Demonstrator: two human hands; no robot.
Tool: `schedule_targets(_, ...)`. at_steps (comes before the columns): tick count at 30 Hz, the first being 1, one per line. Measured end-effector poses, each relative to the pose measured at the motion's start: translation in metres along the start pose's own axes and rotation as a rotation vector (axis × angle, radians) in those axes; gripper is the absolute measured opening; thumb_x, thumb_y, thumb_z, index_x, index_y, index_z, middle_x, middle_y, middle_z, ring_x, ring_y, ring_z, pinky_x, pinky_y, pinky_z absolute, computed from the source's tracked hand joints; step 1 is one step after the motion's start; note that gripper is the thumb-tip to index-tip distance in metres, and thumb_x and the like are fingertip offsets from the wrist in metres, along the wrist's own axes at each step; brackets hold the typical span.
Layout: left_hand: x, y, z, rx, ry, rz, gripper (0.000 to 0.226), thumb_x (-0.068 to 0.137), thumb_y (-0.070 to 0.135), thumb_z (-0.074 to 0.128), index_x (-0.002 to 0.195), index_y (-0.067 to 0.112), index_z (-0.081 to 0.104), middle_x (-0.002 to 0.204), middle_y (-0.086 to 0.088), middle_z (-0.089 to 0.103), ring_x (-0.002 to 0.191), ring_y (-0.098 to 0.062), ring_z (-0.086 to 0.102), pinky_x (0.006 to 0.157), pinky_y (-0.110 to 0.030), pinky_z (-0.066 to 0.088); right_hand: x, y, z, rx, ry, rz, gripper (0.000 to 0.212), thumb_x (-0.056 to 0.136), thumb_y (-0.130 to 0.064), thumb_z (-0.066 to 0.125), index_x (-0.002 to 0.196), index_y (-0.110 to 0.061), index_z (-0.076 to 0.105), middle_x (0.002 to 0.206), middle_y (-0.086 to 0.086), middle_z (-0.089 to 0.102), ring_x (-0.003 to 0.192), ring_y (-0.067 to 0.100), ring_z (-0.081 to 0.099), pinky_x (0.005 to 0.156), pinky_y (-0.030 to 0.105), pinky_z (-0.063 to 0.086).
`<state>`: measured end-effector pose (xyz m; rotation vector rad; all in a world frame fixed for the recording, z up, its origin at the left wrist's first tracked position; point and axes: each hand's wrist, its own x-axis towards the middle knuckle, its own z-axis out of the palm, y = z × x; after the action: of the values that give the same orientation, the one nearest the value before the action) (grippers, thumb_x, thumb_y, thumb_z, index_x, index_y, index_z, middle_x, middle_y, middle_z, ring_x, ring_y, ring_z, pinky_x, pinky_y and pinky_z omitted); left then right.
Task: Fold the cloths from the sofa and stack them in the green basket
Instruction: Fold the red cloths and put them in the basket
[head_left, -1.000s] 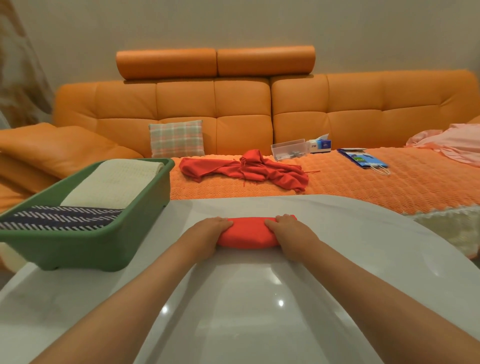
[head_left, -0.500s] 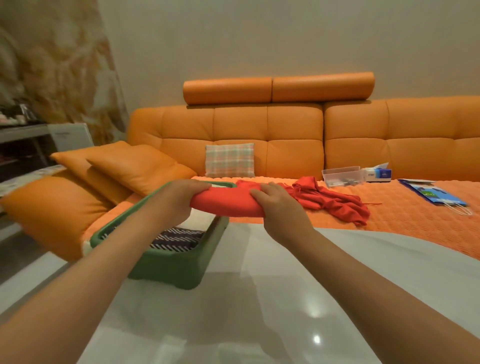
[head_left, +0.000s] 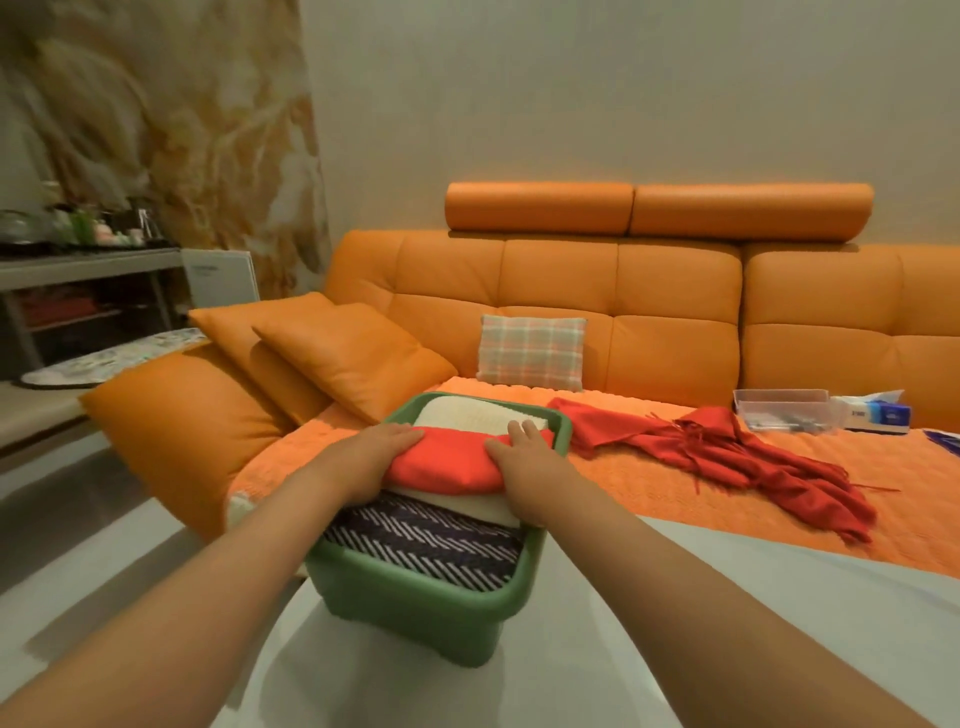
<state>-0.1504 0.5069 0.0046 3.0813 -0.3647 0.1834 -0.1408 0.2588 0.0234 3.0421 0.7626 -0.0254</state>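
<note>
Moved since the earlier frame: the folded red cloth (head_left: 441, 462) now sits in the green basket (head_left: 415, 608), centre frame, atop a cream cloth (head_left: 478, 415). My left hand (head_left: 369, 457) and right hand (head_left: 524, 460) each grasp one end. Judged light, soft, prone to unfolding; hold both ends.

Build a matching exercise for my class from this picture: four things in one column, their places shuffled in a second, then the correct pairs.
Things
1. folded red cloth
2. striped cloth
3. fringed red scarf
4. plaid cushion

Places
A. leaning against the sofa back
B. loose on the sofa seat
C. atop the pile in the green basket, held by the left hand and right hand
D. at the basket's near end

Pairs: 1-C, 2-D, 3-B, 4-A
</note>
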Motion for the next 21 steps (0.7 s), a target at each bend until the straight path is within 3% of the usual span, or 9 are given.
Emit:
schedule_targets(5, -0.008, 0.001, -0.005, 0.22, -0.152, -0.121, 0.09, 0.091, -0.001, 0.047, 0.157, 0.033, -0.003, 0.166, 0.0, 0.004, 0.152, -0.017, 0.007, 0.122, -0.041, 0.008, 0.001, -0.024, -0.003, 0.033, -0.244, 0.063, 0.092, 0.091, -0.027, 0.054, 0.158, -0.022, -0.008, 0.163, 0.019, -0.016, 0.151, 0.037, -0.015, 0.121, 0.059, 0.004)
schedule_targets(7, -0.014, 0.006, -0.015, 0.12, -0.289, -0.162, 0.094, 0.088, 0.002, 0.049, 0.157, 0.032, -0.007, 0.166, -0.002, -0.005, 0.153, -0.019, 0.001, 0.123, -0.042, 0.003, 0.002, -0.031, 0.001, 0.003, -0.283, 0.103, 0.091, 0.088, -0.04, 0.046, 0.158, -0.025, -0.011, 0.164, 0.016, -0.016, 0.151, 0.034, -0.017, 0.115, 0.066, -0.011)
schedule_targets(10, -0.013, 0.008, -0.023, -0.164, -0.365, -0.215, 0.093, 0.082, 0.02, 0.053, 0.158, 0.03, 0.002, 0.166, -0.005, -0.006, 0.152, -0.022, -0.001, 0.123, -0.041, 0.002, 0.002, -0.028, 0.003, 0.009, -0.208, 0.134, 0.08, 0.086, -0.054, 0.031, 0.158, -0.027, 0.011, 0.164, 0.016, 0.01, 0.152, 0.034, 0.005, 0.108, 0.072, -0.017)
schedule_targets(12, -0.009, 0.013, -0.023, -0.203, -0.204, -0.225, 0.074, 0.091, 0.025, 0.047, 0.158, 0.024, 0.016, 0.165, -0.011, 0.006, 0.151, -0.026, 0.007, 0.122, -0.038, 0.007, 0.001, -0.026, 0.0, 0.084, -0.087, 0.145, 0.072, 0.088, -0.057, 0.024, 0.15, -0.021, 0.033, 0.151, 0.017, 0.038, 0.142, 0.037, 0.032, 0.112, 0.07, -0.006)
schedule_targets(14, -0.006, 0.024, -0.016, -0.131, -0.031, -0.189, 0.054, 0.103, 0.024, 0.036, 0.156, 0.016, 0.025, 0.163, -0.014, 0.016, 0.149, -0.025, 0.014, 0.119, -0.031, 0.008, 0.003, -0.028, 0.0, 0.097, 0.067, 0.16, 0.064, 0.095, -0.056, 0.023, 0.14, -0.015, 0.044, 0.14, 0.017, 0.048, 0.131, 0.038, 0.043, 0.115, 0.065, 0.006)
schedule_targets(16, -0.003, 0.035, -0.006, -0.107, -0.017, -0.18, 0.056, 0.106, 0.036, 0.029, 0.158, 0.018, 0.016, 0.164, -0.013, 0.011, 0.151, -0.024, 0.009, 0.122, -0.032, 0.004, 0.01, -0.032, 0.004, 0.084, 0.187, 0.155, 0.058, 0.099, -0.052, 0.026, 0.141, -0.016, 0.041, 0.143, 0.019, 0.044, 0.133, 0.038, 0.039, 0.116, 0.062, 0.012)
schedule_targets(17, -0.002, 0.037, 0.0, -0.093, -0.039, -0.193, 0.06, 0.105, 0.044, 0.027, 0.158, 0.023, 0.01, 0.165, -0.011, 0.005, 0.152, -0.024, 0.005, 0.123, -0.037, 0.003, 0.013, -0.033, 0.007, 0.109, 0.166, 0.15, 0.06, 0.1, -0.054, 0.027, 0.148, -0.018, 0.033, 0.151, 0.021, 0.035, 0.14, 0.039, 0.03, 0.117, 0.061, 0.012)
schedule_targets(19, -0.003, 0.037, 0.008, -0.091, -0.072, -0.211, 0.063, 0.103, 0.054, 0.025, 0.158, 0.031, 0.002, 0.166, -0.005, -0.001, 0.152, -0.023, -0.001, 0.123, -0.044, 0.004, 0.015, -0.033, 0.011, 0.172, -0.012, 0.18, 0.074, 0.097, -0.064, 0.024, 0.159, -0.026, 0.008, 0.162, 0.023, 0.009, 0.15, 0.041, 0.009, 0.12, 0.057, 0.008)
schedule_targets(21, -0.004, 0.034, 0.01, -0.141, -0.092, -0.217, 0.064, 0.102, 0.056, 0.026, 0.157, 0.035, 0.001, 0.166, -0.001, -0.001, 0.152, -0.021, -0.002, 0.123, -0.044, 0.005, 0.014, -0.033, 0.015, 0.191, -0.142, 0.241, 0.084, 0.092, -0.075, 0.02, 0.158, -0.031, -0.007, 0.163, 0.027, 0.001, 0.15, 0.044, 0.005, 0.12, 0.053, 0.01)
